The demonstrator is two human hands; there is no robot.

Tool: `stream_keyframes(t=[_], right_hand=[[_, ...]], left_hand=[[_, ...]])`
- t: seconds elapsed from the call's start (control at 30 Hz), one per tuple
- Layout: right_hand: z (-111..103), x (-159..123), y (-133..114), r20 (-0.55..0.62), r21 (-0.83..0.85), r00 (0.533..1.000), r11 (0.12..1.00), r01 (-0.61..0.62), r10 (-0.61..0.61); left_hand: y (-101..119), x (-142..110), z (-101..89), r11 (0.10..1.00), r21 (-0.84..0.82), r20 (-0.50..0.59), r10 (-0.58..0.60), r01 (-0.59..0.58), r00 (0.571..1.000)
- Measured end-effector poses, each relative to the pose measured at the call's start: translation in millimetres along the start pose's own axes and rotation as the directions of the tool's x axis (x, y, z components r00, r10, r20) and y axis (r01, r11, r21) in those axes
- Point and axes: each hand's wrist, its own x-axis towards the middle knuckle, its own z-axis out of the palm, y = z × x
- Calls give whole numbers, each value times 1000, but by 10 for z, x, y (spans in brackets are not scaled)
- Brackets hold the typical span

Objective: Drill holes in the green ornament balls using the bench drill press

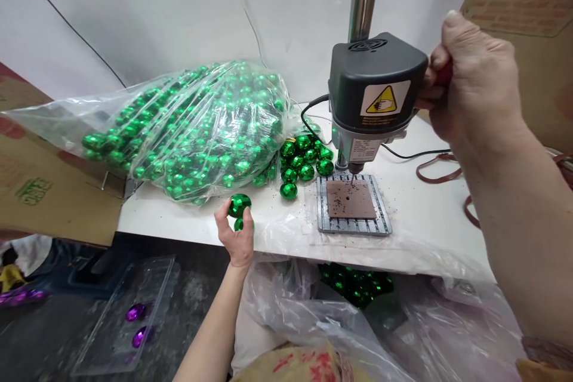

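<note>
My left hand (235, 237) is closed on a shiny green faceted ball (240, 206), held between thumb and fingers above the table's front edge. A second green ball (240, 224) shows just below it, partly hidden by the thumb; whether it is held too I cannot tell. At the right, my right hand (474, 74) wraps round the red handle (444, 74) on the side of a small black drill press (378, 80). Its thin bit (352, 180) points down at a brown board (351, 199) on the slotted metal base (323, 224), with dark crumbs scattered about.
A clear bag of green balls (215, 131) fills the table's left side, with several loose balls (306, 172) beside it. More green balls (358, 286) lie in plastic below the front edge. Cardboard boxes (67, 185) flank the table. A clear bin (107, 328) holds purple balls.
</note>
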Motion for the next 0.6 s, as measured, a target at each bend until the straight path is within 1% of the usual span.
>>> stream_keyframes(t=[0.03, 0.07, 0.13, 0.2, 0.27, 0.3, 0.37, 0.4, 0.43, 0.47, 0.53, 0.57, 0.6], right_hand=[[8, -6, -2, -3, 1, 1000, 1000, 2, -2], [16, -12, -5, -8, 3, 1000, 1000, 2, -2], [28, -23, -13, -15, 10, 1000, 1000, 1, -1], [32, -33, -22, -17, 15, 1000, 1000, -1, 2], [31, -39, -26, -15, 16, 1000, 1000, -9, 10], [29, -39, -26, -12, 17, 1000, 1000, -12, 12], [26, -37, -20, -1, 19, 1000, 1000, -9, 9], [24, -34, -15, 4, 19, 1000, 1000, -4, 4], [23, -31, -9, 7, 20, 1000, 1000, 0, 0], [21, -29, -4, 7, 21, 1000, 1000, 1, -1], [19, -28, 3, 4, 22, 1000, 1000, 1, -2], [18, -29, 5, 1, 23, 1000, 1000, 2, -2], [18, -32, 4, 0, 24, 1000, 1000, 1, -1]], left_hand=[[-110, -12, -21, 998, 43, 43, -45, 43, 998], [-208, -32, -32, 996, 72, 97, -66, 59, 993], [-366, -69, -30, 994, 109, 181, -47, 27, 982], [-459, -69, -8, 992, 120, 195, 7, -31, 981], [-459, -24, 27, 996, 71, 167, 45, -57, 985], [-415, 6, 47, 998, 16, 149, 52, -55, 988], [-239, 47, 98, 989, -145, 142, 31, -10, 989], [-113, 46, 131, 971, -234, 170, -3, 43, 985], [27, 25, 171, 942, -316, 223, -44, 115, 974], [171, -16, 219, 902, -383, 295, -82, 196, 952], [426, -142, 338, 827, -447, 450, -121, 340, 885], [519, -216, 407, 809, -452, 499, -119, 375, 858], [584, -288, 479, 807, -453, 522, -104, 378, 847]])
